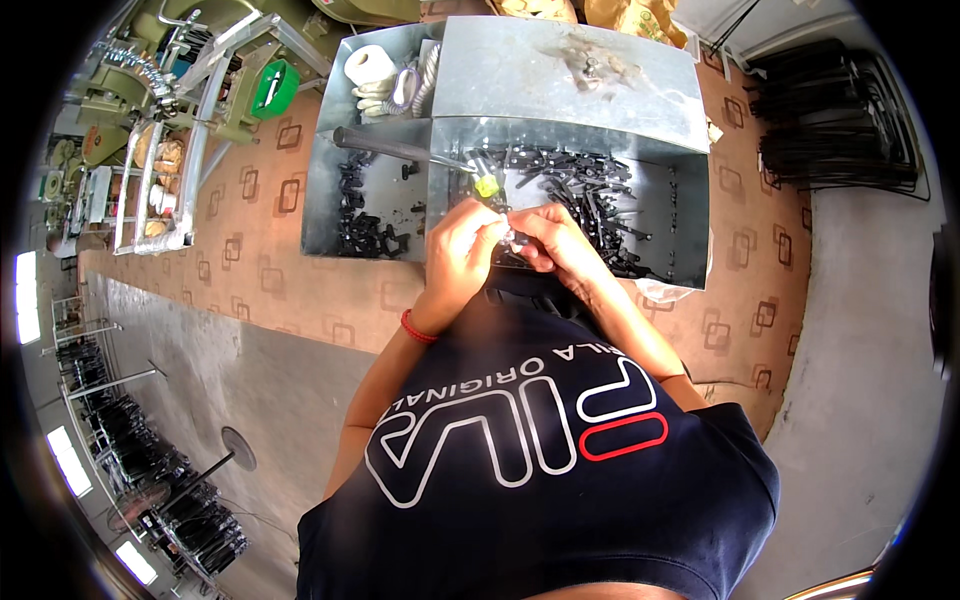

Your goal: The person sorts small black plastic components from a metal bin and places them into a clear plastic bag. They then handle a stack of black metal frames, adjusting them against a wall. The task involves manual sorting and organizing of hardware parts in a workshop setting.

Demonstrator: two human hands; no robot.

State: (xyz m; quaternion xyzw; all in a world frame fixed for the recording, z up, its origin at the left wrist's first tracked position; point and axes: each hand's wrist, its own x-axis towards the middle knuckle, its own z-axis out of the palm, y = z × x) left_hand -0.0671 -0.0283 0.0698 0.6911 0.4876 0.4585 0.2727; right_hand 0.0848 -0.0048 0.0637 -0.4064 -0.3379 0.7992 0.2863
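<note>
My left hand (462, 243) and my right hand (552, 238) meet at the near edge of a metal tray (690, 170), fingers pinched together. Between the fingertips is a small greyish piece (516, 240), mostly hidden, whose kind I cannot make out. Just beyond my left fingers is a bright yellow-green thing (487, 186), partly covered. A long rod with a thick dark handle (375, 143) slants over the tray's divider toward it. Many small black parts (590, 195) lie heaped beyond my right hand, and another pile of black parts (365, 215) fills the left compartment.
A stained metal sheet (500, 75) covers the tray's far right. White roll (370, 65) and work gloves (378, 100) lie in the far left compartment. A metal rack (200, 130) with a green bin (276, 88) stands left; black wire frames (835, 120) are stacked right.
</note>
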